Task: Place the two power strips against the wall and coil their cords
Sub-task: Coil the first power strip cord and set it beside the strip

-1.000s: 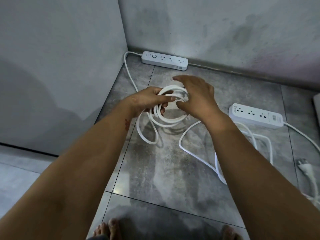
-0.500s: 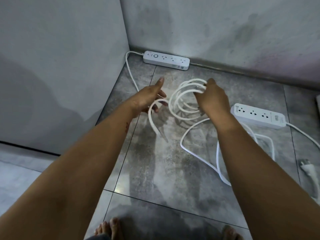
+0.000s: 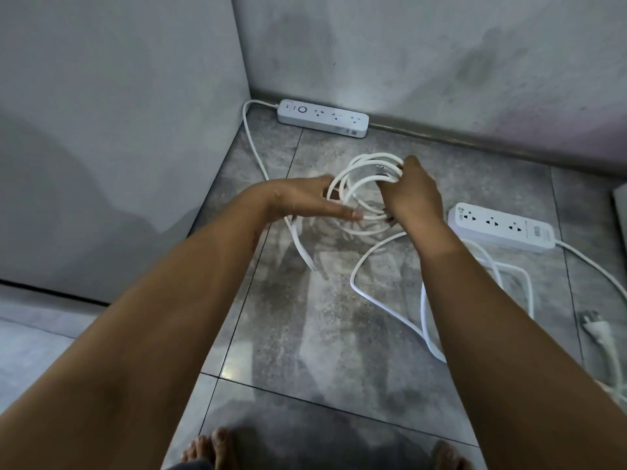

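White cord coil (image 3: 349,171) in right hand (image 3: 414,198), left hand (image 3: 305,201) flat alongside

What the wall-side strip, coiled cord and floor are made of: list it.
The wall-side strip: likely matte white plastic, smooth moulded shell. The coiled cord: seemingly flexible white sheath, bends in loops. The floor: probably glossy tile, grout lines, glare.
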A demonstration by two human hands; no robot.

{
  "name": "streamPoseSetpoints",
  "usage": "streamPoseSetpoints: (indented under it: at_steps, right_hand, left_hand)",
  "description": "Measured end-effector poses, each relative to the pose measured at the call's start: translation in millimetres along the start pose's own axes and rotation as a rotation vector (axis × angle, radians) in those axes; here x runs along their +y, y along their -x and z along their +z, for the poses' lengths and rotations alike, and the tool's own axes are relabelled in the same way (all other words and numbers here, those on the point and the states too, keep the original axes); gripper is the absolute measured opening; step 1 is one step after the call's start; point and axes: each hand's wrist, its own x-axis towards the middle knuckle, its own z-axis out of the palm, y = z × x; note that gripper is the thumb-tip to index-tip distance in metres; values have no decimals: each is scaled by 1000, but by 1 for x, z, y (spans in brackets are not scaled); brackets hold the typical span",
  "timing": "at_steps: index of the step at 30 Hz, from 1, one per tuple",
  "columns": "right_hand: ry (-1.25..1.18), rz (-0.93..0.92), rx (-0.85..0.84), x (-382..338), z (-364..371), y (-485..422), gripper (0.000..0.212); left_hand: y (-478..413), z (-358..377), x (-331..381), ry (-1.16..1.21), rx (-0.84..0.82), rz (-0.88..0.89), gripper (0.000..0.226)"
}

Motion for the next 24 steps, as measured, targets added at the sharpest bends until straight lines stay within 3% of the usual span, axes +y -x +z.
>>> streamPoseSetpoints:
  at_steps: [2, 6, 9, 12, 17, 20, 24]
  right_hand:
    - [34, -49, -21, -5, 2, 3, 29]
    - [-76, -90, -62, -7, 13, 10, 22]
    - [-271, -94, -110, -7, 19, 13, 21]
    - [-423, -57, -158, -10, 18, 12, 19]
    - [-494, -18, -234, -5, 11, 11, 22]
    - [-571, -34, -327, -7, 6, 15, 9]
    - [-562, -10, -262, -8, 8, 16, 19]
  left_hand:
    - [-2, 1, -2, 153, 124, 18, 54]
    - [-6, 4, -6, 394, 233, 85, 23]
    - [-3, 3, -6, 777, 232, 113, 11]
    - [-6, 7, -5, 960, 197, 156, 5]
    - [-7, 9, -7, 849, 175, 144, 18]
    - [-5, 7, -8, 735, 185, 121, 17]
    - [-4, 5, -2, 551, 199, 82, 20]
